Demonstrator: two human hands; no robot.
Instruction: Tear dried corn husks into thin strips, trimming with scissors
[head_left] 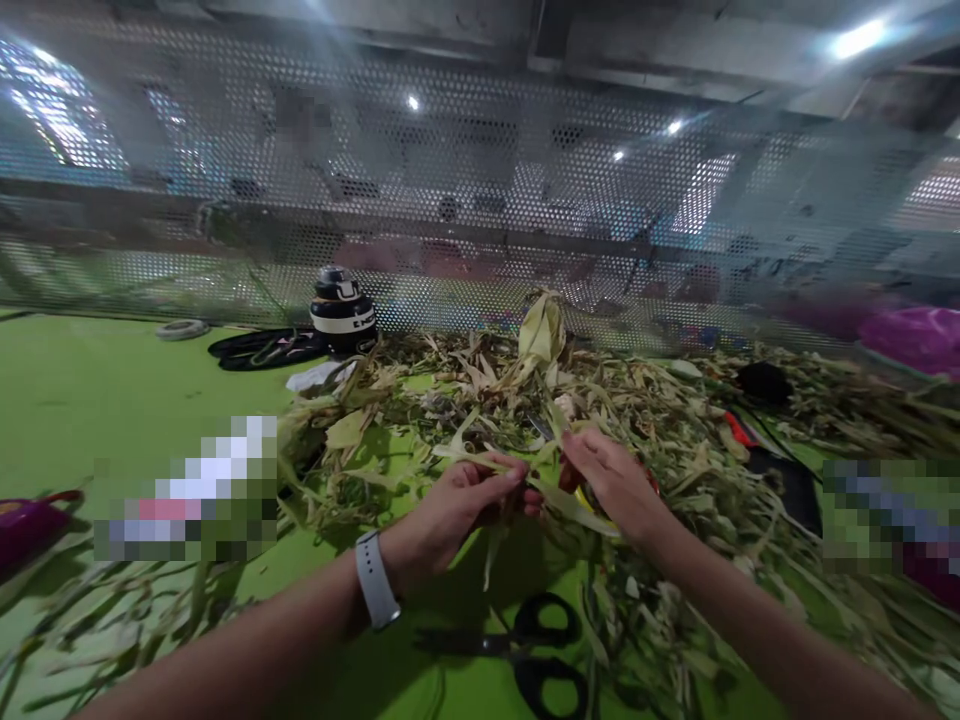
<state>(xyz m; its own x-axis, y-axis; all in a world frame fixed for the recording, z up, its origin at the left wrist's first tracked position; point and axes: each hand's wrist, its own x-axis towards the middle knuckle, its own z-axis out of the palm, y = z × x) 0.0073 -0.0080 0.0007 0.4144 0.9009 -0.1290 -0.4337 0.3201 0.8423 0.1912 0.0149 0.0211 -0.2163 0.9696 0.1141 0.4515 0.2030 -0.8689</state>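
Pale green strips of corn husk [571,508] run between my two hands over the green table. My left hand [469,500], with a white watch band on the wrist, is closed with thumb and fingers pinching a strip. Close beside it on the right, my right hand [611,482] is closed on another husk strip that sticks up past its fingertips. The fingers' far sides are partly hidden. Below the hands lies a pair of black scissors [517,645], blades pointing left. Something yellow and red shows behind my right hand, too covered to name.
Dried husks [675,430] lie heaped across the middle and right of the green table [232,385]. A black bottle [343,315] stands at the back, beside a flat black item [259,348] and a tape roll [182,329]. Behind rises a perforated screen [450,190]. A purple bag [915,340] sits far right.
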